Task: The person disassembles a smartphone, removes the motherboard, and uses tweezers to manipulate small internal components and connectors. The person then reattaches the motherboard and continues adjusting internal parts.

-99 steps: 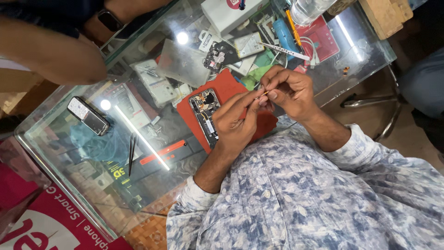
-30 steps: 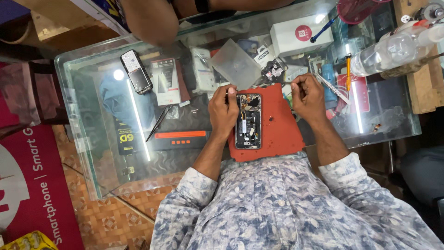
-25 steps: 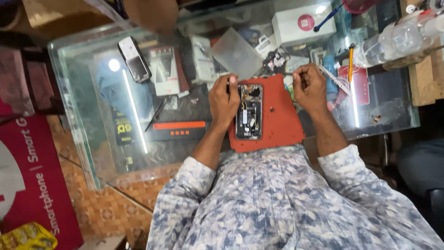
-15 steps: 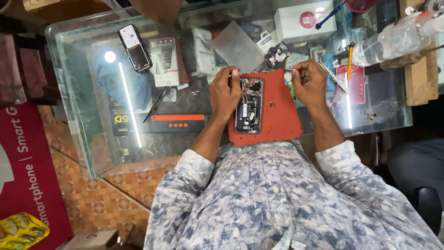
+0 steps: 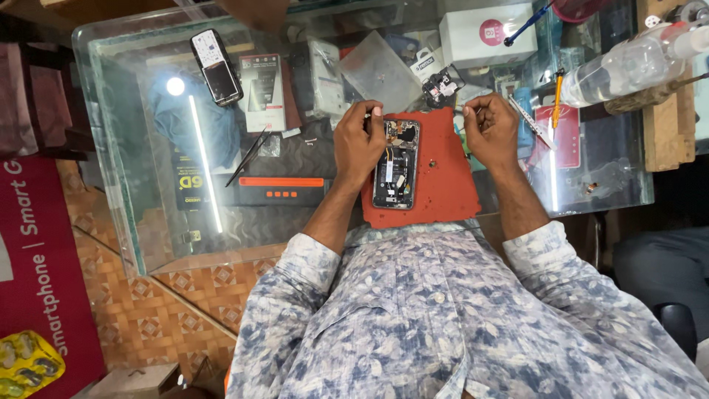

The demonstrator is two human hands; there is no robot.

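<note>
An opened smartphone (image 5: pixel 396 166) with its inner parts showing lies on a red mat (image 5: pixel 447 188) on the glass counter (image 5: pixel 118 192). My left hand (image 5: pixel 360 144) grips the phone's left edge, fingertips pinched at its top left corner. My right hand (image 5: pixel 491 129) rests at the mat's upper right corner with its fingers curled shut; I cannot make out anything in it. A small screw (image 5: pixel 430 163) sits on the mat between the phone and my right hand.
A small keypad phone (image 5: pixel 214 66) and black tweezers (image 5: pixel 247 157) lie to the left. A white box (image 5: pixel 484 33), an orange-handled screwdriver (image 5: pixel 556 96) and a clear plastic bottle (image 5: pixel 628 63) are at the right. Another person's arm (image 5: pixel 255 11) shows at the far edge.
Three seconds ago both hands worked together on something small above the mat. They have since parted: the left went to the phone's edge, the right to the mat's corner. Little has moved in the last second.
</note>
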